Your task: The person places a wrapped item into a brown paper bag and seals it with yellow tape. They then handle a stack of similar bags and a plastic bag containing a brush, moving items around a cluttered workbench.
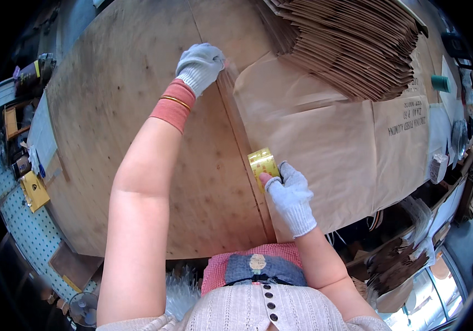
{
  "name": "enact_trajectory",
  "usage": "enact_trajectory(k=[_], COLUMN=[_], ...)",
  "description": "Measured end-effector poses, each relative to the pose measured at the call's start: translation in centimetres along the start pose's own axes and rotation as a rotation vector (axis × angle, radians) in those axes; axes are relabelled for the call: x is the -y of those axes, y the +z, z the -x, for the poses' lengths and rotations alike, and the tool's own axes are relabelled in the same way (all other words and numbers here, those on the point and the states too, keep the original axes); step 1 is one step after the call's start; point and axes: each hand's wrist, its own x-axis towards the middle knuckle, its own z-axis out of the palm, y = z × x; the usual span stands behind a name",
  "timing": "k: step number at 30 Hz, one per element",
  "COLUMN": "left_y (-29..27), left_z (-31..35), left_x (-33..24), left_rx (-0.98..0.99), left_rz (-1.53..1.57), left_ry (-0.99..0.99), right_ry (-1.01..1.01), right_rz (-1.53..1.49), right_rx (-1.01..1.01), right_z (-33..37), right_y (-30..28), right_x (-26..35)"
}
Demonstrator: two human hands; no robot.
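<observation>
My right hand [292,196], in a white knit glove with the thumb tip bare, is closed around a yellow roll of packing tape [263,161]. The roll is held over the left edge of a large sheet of brown paper [324,160]. Farther away, my left hand [200,65], also gloved, is closed in a pinch at the tape's free end. A faint, see-through strip of tape [236,113] seems to run between that hand and the roll, along the paper's edge. The fingertips of the left hand are partly hidden.
A wooden table [137,71] lies under everything, with a seam down its middle. Brown folded paper pieces [352,44] form a thick stack at the far right. Beyond stands a green roll [440,84]. A yellow packet [35,191] is off the table's left side.
</observation>
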Motion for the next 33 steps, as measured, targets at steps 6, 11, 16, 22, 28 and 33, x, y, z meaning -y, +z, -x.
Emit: enact_trajectory(k=[6, 11, 16, 22, 28, 33], left_y=[0.1, 0.8, 1.5, 2.2, 0.1, -1.1], left_z=[0.8, 1.4, 2.1, 3.2, 1.7, 2.2], left_x=[-0.3, -0.5, -0.8, -2.7, -1.1, -1.6], left_rx=[-0.023, -0.112, -0.193, -0.299, -0.234, -0.449], left_rz=[-0.131, -0.185, -0.207, -0.219, -0.168, -0.198], left_ry=[0.026, 0.05, 0.012, -0.118, -0.309, -0.083], right_ry=[0.078, 0.037, 0.009, 0.028, 0.0, -0.003], right_rz=[0.188, 0.126, 0.054, -0.009, -0.012, -0.122], right_rx=[0.06, 0.004, 0.035, 0.089, 0.079, 0.105], right_z=[-0.3, -1.0, -1.5, -2.4, -2.6, -2.7], right_y=[-0.1, 1.4, 1.3, 1.4, 1.6, 1.5], right_x=[1.4, -0.4, -0.4, -1.1, -1.1, -1.2])
